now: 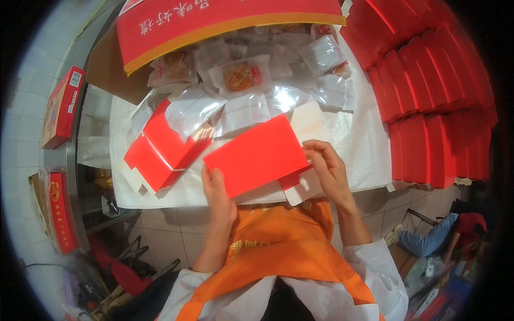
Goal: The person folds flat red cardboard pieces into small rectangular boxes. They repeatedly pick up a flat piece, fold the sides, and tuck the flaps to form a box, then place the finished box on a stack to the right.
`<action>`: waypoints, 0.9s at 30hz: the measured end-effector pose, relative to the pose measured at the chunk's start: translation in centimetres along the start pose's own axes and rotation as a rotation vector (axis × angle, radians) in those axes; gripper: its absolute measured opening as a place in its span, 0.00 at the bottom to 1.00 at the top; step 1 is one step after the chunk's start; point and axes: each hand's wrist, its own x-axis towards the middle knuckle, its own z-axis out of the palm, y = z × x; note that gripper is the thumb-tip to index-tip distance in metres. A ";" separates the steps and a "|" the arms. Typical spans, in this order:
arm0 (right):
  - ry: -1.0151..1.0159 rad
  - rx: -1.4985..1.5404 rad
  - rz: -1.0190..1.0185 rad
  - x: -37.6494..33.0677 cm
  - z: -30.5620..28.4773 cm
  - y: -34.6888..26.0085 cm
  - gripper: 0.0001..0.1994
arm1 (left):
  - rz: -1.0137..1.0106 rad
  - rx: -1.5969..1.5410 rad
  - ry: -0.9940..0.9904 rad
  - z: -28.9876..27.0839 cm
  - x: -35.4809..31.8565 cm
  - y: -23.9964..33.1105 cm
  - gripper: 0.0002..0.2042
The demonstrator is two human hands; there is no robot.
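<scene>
With my left hand and right hand both pinching a flat red carton blank, I've folded nothing yet, while one half-formed box lies on the tabletop.

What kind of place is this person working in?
Probably a small food packing workshop. Both hands fold a flat red cardboard box blank, clear-wrapped round pastries lie heaped on the white-covered table, and a stack of folded red boxes stands to the right.
</scene>
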 end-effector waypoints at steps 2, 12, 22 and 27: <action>0.056 0.123 -0.087 -0.2 0.4 0.2 0.11 | 0.007 -0.044 0.001 0.4 -0.5 -0.7 0.23; -0.061 -0.031 -0.113 -0.8 -3.0 -0.4 0.15 | -0.070 0.263 -0.343 -0.3 -6.8 -2.9 0.37; -0.444 0.310 0.049 -3.0 -0.5 3.2 0.04 | 0.235 0.541 -0.694 0.3 -3.8 -0.5 0.17; -0.129 -0.131 -0.341 -4.6 0.9 4.0 0.06 | 0.357 0.633 -0.649 -0.1 -3.1 -0.4 0.10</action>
